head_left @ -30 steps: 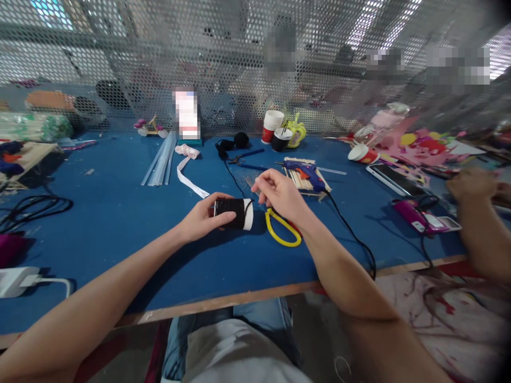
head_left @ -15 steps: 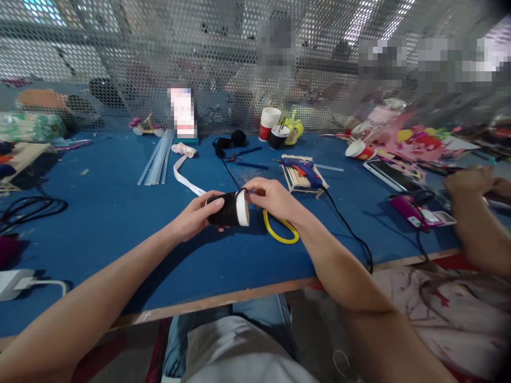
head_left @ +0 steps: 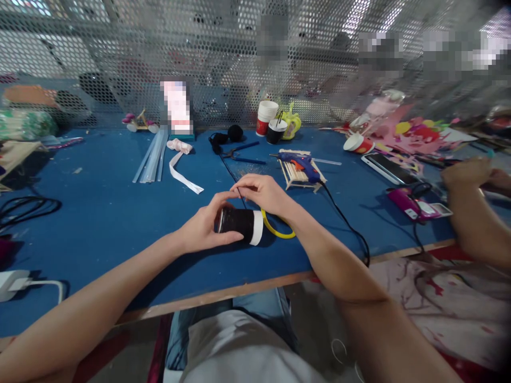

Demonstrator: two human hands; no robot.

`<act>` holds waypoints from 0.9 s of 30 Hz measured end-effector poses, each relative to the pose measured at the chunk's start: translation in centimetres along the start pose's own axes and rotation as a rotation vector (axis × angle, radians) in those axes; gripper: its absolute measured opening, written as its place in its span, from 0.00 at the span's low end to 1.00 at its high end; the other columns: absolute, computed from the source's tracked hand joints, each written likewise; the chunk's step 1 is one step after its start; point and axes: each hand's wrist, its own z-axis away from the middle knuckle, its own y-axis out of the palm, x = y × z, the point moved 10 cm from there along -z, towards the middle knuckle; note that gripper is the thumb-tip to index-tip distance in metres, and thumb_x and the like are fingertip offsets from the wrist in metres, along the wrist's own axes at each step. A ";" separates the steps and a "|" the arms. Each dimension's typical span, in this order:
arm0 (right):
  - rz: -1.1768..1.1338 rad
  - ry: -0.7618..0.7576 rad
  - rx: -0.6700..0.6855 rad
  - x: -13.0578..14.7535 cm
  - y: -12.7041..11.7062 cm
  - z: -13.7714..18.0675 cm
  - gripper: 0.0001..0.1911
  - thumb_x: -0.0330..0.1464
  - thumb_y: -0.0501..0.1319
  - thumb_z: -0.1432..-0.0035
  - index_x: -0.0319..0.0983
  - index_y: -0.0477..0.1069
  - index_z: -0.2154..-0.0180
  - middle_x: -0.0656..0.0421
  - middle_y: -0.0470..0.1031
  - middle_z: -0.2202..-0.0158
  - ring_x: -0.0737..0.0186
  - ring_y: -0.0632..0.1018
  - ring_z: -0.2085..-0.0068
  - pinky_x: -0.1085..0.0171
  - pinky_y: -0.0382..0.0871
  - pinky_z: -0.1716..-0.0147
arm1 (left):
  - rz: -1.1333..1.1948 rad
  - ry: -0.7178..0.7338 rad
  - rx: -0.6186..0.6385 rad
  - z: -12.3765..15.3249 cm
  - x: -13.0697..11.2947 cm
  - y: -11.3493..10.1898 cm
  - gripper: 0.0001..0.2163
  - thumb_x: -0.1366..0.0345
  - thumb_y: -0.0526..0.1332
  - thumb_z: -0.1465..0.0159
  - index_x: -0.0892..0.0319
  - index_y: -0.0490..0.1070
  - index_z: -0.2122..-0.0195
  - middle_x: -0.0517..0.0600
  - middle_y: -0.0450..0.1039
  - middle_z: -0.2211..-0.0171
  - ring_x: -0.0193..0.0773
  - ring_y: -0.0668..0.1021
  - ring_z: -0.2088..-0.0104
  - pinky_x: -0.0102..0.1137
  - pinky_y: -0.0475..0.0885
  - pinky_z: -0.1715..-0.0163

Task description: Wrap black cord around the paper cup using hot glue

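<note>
A paper cup (head_left: 236, 222) lies on its side just above or on the blue table, mostly wound in black yarn with a white band bare at its right end. My left hand (head_left: 202, 227) is closed around it, thumb along the near side and index finger over the top. Above the cup, the fingertips of my right hand (head_left: 261, 192) pinch the strand of black yarn (head_left: 228, 169), which runs back to the dark yarn bundle. Beneath my right wrist lies a yellow ring (head_left: 279, 232), partly hidden.
A blue glue gun (head_left: 299, 164) rests on a small wooden-stick rack, its cord trailing right. Behind are pliers (head_left: 243, 155), stacked cups (head_left: 266, 117) and another black-wrapped cup (head_left: 276, 131). Glue sticks (head_left: 150, 159) and a white ribbon (head_left: 181, 178) lie left. A co-worker's arm (head_left: 475, 213) is at right.
My left hand has moved right and nearer the table edge with the cup, now holding it lower. My right hand has shifted slightly left, from the cup's white end to above its wrapped side.
</note>
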 end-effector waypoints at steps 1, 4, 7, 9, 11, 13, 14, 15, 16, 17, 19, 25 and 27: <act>0.022 -0.006 0.023 0.0 0.3 -0.1 0.10 0.30 0.54 0.44 0.39 0.74 0.65 0.59 0.72 0.68 0.68 0.73 0.68 0.66 0.67 0.65 | -0.063 0.044 0.017 0.0 -0.6 0.2 0.33 0.59 0.64 0.46 0.56 0.50 0.42 0.56 0.68 0.53 0.42 0.75 0.59 0.34 0.71 0.60; 0.057 0.026 0.099 -0.7 1.2 -0.1 0.09 0.28 0.56 0.46 0.39 0.75 0.67 0.58 0.74 0.66 0.66 0.74 0.65 0.65 0.67 0.64 | -0.169 0.101 0.062 -0.1 -1.4 0.5 0.25 0.59 0.63 0.45 0.56 0.61 0.46 0.54 0.69 0.52 0.44 0.73 0.53 0.36 0.67 0.54; 0.013 0.184 0.040 -2.3 -0.1 0.0 0.11 0.28 0.55 0.47 0.38 0.74 0.62 0.57 0.74 0.68 0.68 0.74 0.73 0.66 0.69 0.72 | -0.163 0.041 0.028 -0.3 -0.8 -0.1 0.22 0.58 0.62 0.44 0.57 0.64 0.50 0.54 0.70 0.54 0.43 0.74 0.56 0.35 0.69 0.55; -0.029 0.242 -0.131 -2.8 -3.2 0.3 0.14 0.29 0.54 0.45 0.37 0.71 0.58 0.57 0.74 0.71 0.68 0.73 0.77 0.66 0.69 0.76 | -0.123 -0.013 -0.023 -0.3 -0.1 -0.7 0.22 0.58 0.62 0.44 0.58 0.64 0.49 0.54 0.70 0.54 0.43 0.74 0.57 0.34 0.70 0.58; 0.027 0.232 -0.348 -2.5 -7.7 0.8 0.14 0.33 0.54 0.44 0.35 0.69 0.57 0.57 0.73 0.74 0.67 0.73 0.77 0.65 0.69 0.76 | -0.053 -0.062 -0.081 -0.3 0.7 -1.3 0.23 0.58 0.62 0.44 0.58 0.63 0.49 0.54 0.70 0.54 0.43 0.74 0.57 0.33 0.71 0.60; 0.248 0.249 -0.559 -2.3 -12.5 2.0 0.12 0.35 0.55 0.45 0.35 0.70 0.62 0.56 0.73 0.74 0.64 0.74 0.74 0.63 0.70 0.72 | 0.029 -0.096 -0.141 -0.3 1.5 -1.9 0.23 0.58 0.62 0.45 0.59 0.63 0.48 0.54 0.69 0.54 0.42 0.74 0.58 0.33 0.72 0.61; 0.411 0.274 -0.625 -2.3 -14.5 2.5 0.10 0.34 0.56 0.46 0.35 0.71 0.66 0.55 0.74 0.73 0.62 0.75 0.70 0.61 0.70 0.68 | 0.065 -0.108 -0.169 -0.3 1.8 -2.2 0.24 0.59 0.62 0.45 0.58 0.62 0.48 0.54 0.69 0.54 0.42 0.74 0.58 0.34 0.72 0.61; 0.564 0.317 -0.646 -2.8 -16.0 2.9 0.08 0.33 0.57 0.48 0.35 0.71 0.69 0.54 0.74 0.72 0.59 0.76 0.68 0.59 0.69 0.65 | 0.096 -0.116 -0.195 -0.3 2.1 -2.5 0.24 0.59 0.62 0.45 0.58 0.62 0.48 0.54 0.68 0.54 0.42 0.74 0.58 0.34 0.72 0.61; 0.676 0.384 -0.601 -4.0 -16.9 3.0 0.06 0.32 0.59 0.51 0.35 0.71 0.71 0.54 0.74 0.72 0.57 0.76 0.67 0.58 0.68 0.64 | 0.119 -0.124 -0.217 -0.3 2.4 -2.7 0.24 0.59 0.63 0.45 0.58 0.62 0.48 0.54 0.68 0.54 0.41 0.74 0.59 0.34 0.73 0.61; 0.757 0.462 -0.527 -5.6 -17.3 3.1 0.04 0.30 0.60 0.53 0.35 0.70 0.74 0.53 0.74 0.74 0.56 0.76 0.68 0.57 0.68 0.64 | 0.136 -0.133 -0.233 -0.2 2.7 -2.9 0.24 0.59 0.63 0.46 0.58 0.62 0.48 0.54 0.68 0.54 0.41 0.74 0.59 0.34 0.73 0.61; 0.841 0.610 -0.351 -9.2 -17.3 3.6 0.05 0.30 0.62 0.57 0.36 0.68 0.80 0.52 0.72 0.77 0.53 0.75 0.69 0.56 0.68 0.67 | 0.155 -0.144 -0.253 -0.2 3.0 -3.1 0.25 0.60 0.63 0.46 0.58 0.62 0.48 0.54 0.68 0.53 0.42 0.74 0.58 0.35 0.73 0.61; 0.802 0.570 -0.433 -11.9 -16.8 4.7 0.02 0.26 0.60 0.57 0.34 0.70 0.75 0.48 0.72 0.74 0.48 0.75 0.62 0.53 0.66 0.62 | 0.165 -0.142 -0.266 -0.2 3.2 -3.2 0.26 0.61 0.65 0.47 0.58 0.62 0.48 0.55 0.65 0.49 0.44 0.72 0.53 0.39 0.70 0.54; 0.743 0.582 -0.521 -11.5 -17.2 5.5 0.10 0.27 0.60 0.56 0.31 0.71 0.67 0.46 0.73 0.69 0.47 0.74 0.60 0.52 0.65 0.60 | 0.167 -0.151 -0.268 -0.2 3.3 -3.2 0.26 0.61 0.65 0.47 0.58 0.62 0.48 0.55 0.65 0.49 0.44 0.72 0.53 0.39 0.70 0.54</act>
